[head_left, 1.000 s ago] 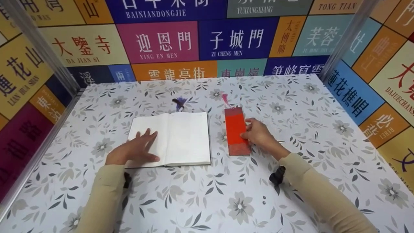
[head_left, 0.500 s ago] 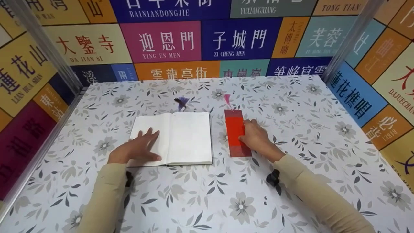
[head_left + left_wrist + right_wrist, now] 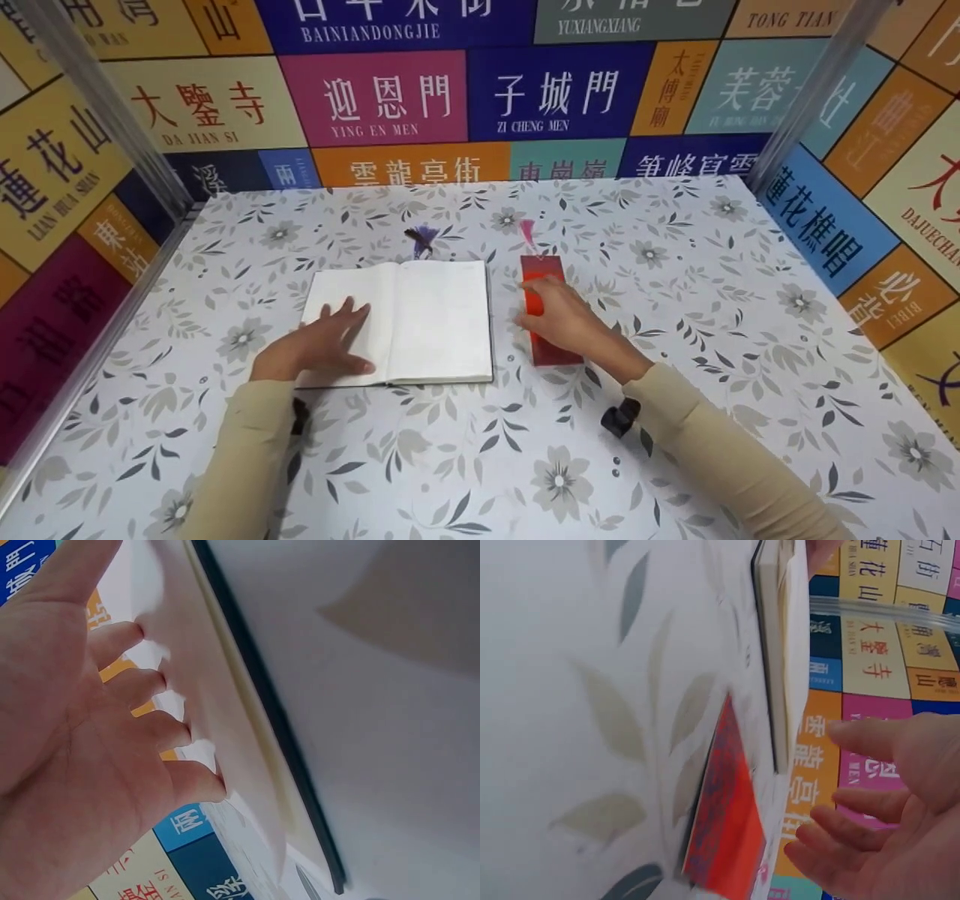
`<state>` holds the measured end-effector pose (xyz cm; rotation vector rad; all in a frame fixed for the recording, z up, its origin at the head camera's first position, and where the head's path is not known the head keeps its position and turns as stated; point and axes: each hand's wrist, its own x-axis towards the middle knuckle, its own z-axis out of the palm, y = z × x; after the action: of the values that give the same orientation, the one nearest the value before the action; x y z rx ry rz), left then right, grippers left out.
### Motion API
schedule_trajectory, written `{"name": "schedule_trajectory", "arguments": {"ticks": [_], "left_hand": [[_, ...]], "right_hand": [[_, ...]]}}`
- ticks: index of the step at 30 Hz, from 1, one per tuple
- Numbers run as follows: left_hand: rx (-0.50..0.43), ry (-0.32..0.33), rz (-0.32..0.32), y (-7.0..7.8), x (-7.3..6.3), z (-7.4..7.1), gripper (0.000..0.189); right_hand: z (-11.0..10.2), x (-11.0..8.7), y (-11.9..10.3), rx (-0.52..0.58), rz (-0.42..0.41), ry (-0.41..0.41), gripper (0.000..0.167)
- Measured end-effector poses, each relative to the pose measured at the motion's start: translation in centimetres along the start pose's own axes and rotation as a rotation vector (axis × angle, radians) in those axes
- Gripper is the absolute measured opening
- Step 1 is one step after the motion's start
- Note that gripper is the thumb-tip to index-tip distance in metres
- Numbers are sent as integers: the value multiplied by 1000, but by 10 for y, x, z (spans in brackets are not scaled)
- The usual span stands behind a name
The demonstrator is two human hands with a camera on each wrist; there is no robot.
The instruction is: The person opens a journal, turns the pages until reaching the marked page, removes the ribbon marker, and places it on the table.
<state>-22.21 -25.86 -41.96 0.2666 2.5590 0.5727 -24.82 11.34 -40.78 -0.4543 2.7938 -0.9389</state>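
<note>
With spread fingers, your left hand (image 3: 319,346) is seemingly steadying the open book (image 3: 442,322); your right hand (image 3: 564,319) is hovering wide-fingered above the red strip (image 3: 551,352), likely needing to pinch.

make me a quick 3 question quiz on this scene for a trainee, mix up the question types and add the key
1. Fill in the blank: the tassel at the far end of the red bookmark is ____.
2. What do the fingers of the left hand touch?
A) the purple tassel
B) the open book
C) the red bookmark
3. True or false: the red bookmark lies on the open book.

Key:
1. pink
2. B
3. false; it lies on the patterned table, to the right of the book
</note>
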Motion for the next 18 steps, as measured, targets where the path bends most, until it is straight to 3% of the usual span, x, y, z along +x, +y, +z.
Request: {"name": "schedule_trajectory", "arguments": {"ticks": [9, 18], "left_hand": [[3, 0, -1, 1, 0, 0, 105], [4, 4, 3, 1, 2, 1, 105]], "right_hand": [[12, -6, -22, 1, -222, -69, 59], [26, -5, -35, 1, -319, -182, 69]]}}
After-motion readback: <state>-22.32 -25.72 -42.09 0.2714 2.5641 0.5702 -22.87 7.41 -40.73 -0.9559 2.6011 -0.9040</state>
